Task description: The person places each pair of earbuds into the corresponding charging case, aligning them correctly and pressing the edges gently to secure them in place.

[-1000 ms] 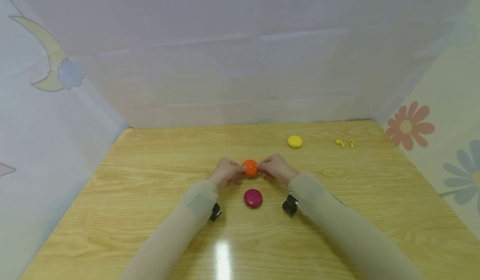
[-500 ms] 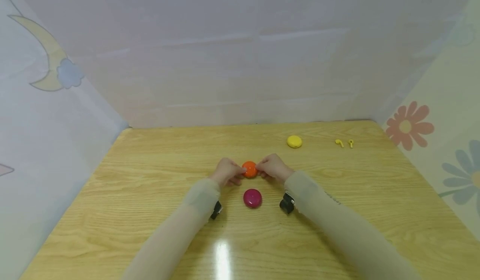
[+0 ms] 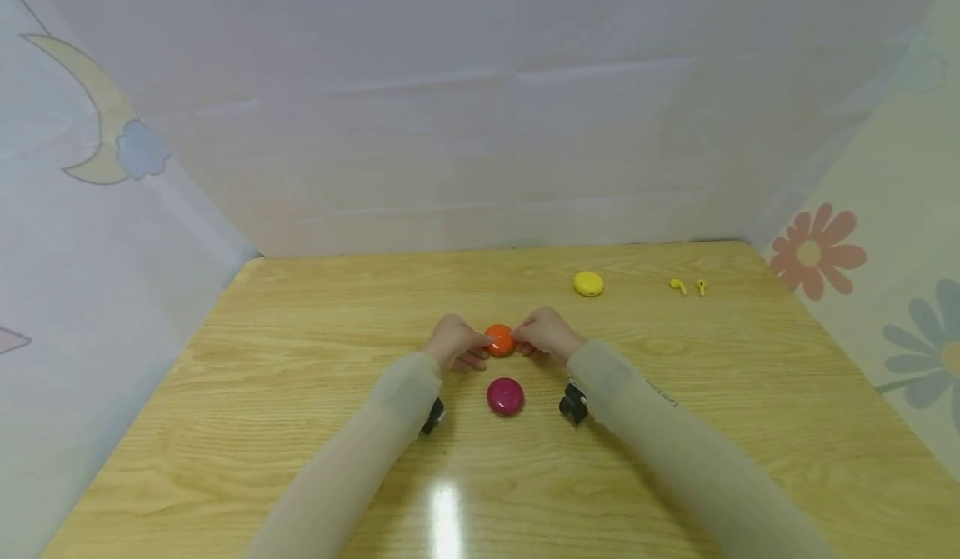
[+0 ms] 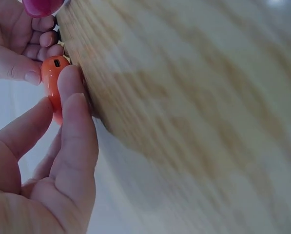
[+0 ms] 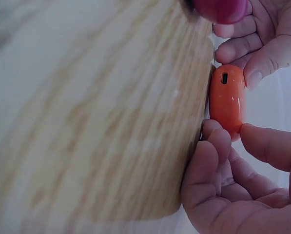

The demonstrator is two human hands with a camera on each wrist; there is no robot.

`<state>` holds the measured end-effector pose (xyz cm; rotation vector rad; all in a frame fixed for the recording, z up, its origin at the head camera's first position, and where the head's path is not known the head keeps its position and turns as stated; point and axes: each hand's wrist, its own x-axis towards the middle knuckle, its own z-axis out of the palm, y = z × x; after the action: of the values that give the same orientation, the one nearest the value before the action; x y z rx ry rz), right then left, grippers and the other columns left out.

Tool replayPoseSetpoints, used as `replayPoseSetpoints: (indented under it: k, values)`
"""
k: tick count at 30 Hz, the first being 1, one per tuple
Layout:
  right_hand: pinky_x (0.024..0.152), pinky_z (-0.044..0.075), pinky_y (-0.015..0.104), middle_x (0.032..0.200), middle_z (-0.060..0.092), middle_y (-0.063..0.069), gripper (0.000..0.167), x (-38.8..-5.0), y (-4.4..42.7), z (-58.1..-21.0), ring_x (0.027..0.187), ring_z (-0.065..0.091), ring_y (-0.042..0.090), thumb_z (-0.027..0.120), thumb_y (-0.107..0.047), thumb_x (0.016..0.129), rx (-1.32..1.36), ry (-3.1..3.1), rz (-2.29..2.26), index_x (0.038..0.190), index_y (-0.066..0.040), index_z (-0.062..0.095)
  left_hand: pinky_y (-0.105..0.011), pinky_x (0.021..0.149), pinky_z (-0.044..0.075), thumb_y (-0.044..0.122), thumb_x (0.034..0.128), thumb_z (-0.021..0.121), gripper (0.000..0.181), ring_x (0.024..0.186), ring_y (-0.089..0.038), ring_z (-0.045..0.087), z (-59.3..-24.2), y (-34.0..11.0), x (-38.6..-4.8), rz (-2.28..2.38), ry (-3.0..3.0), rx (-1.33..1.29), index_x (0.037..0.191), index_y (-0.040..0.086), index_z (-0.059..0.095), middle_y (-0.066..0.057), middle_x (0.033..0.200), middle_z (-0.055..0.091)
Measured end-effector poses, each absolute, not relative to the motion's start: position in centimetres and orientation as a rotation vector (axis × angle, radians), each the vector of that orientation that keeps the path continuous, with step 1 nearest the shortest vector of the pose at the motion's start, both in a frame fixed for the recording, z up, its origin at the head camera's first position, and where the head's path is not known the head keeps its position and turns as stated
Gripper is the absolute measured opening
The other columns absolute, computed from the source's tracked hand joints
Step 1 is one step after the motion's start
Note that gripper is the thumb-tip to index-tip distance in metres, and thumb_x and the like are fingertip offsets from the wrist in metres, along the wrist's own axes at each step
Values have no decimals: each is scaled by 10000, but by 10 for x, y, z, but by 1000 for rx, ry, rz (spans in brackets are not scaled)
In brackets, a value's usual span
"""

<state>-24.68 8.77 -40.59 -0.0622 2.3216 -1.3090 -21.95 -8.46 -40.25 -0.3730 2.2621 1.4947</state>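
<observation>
A glossy orange earbud case [image 3: 499, 340] lies low over the table between both hands, its lid down. My left hand [image 3: 454, 342] pinches its left edge with thumb and fingers. On the opposite edge my right hand [image 3: 550, 334] pinches it the same way. The right wrist view shows the orange case [image 5: 228, 100] close to the wood, with a small charging port on its side. Nearer the body, a magenta round case [image 3: 506, 396] sits on the table between the two wrists, touched by neither hand.
Toward the back right stands a yellow round case [image 3: 588, 284]. Two yellow earbuds [image 3: 678, 286] lie to its right. The wooden table [image 3: 300, 326] runs up to a pale fabric wall [image 3: 450, 126] behind and at the sides.
The orange case has shifted very slightly toward the body. Both hands keep their hold, and the right forearm has moved a little to the left.
</observation>
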Motion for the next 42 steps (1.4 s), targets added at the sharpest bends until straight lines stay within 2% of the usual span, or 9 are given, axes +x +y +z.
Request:
replayPoseSetpoints:
  k: [7,17,28,32,36,42]
  values:
    - [532,478,209,643,628,37,169,-246,87,-405,567,534,104,621,-67,932,-50,2324,-1319,851,68,684,-302,619,563,159,918,678,197,590,-141,665,-403,-84,-221,1477,2260,-392,891,-35,698,-99,732,706]
    - [554,503,227,659,640,40,160,-246,87,-406,580,546,108,624,-52,922,-86,2346,-1306,863,81,690,-266,564,547,130,926,660,190,555,-142,649,-401,-83,-220,1524,2232,-399,923,-59,683,-142,756,708]
    - [554,485,216,666,646,28,177,-247,90,-410,596,545,106,633,-85,926,-83,2355,-1311,881,73,700,-310,638,576,122,942,629,222,611,-173,666,-395,-90,-212,1532,2240,-329,960,-96,665,-202,869,704]
    - [571,493,222,684,650,43,180,-246,93,-409,614,549,116,639,-81,917,-87,2350,-1329,884,85,702,-340,657,585,97,934,631,214,657,-245,681,-390,-93,-212,1556,2299,-312,961,-116,638,-233,875,687]
    - [595,501,230,723,653,63,187,-247,99,-407,645,549,124,627,-75,917,-95,2364,-1331,924,96,701,-343,676,583,113,936,640,242,760,-305,693,-382,-94,-214,1473,2481,-250,999,-120,640,-216,881,682]
    - [640,516,249,788,675,88,240,-252,112,-404,696,575,128,614,-103,937,-98,2384,-1327,1032,109,673,-276,647,540,193,962,620,285,761,-242,692,-369,-88,-220,1375,2634,-154,1065,-68,672,-151,951,688]
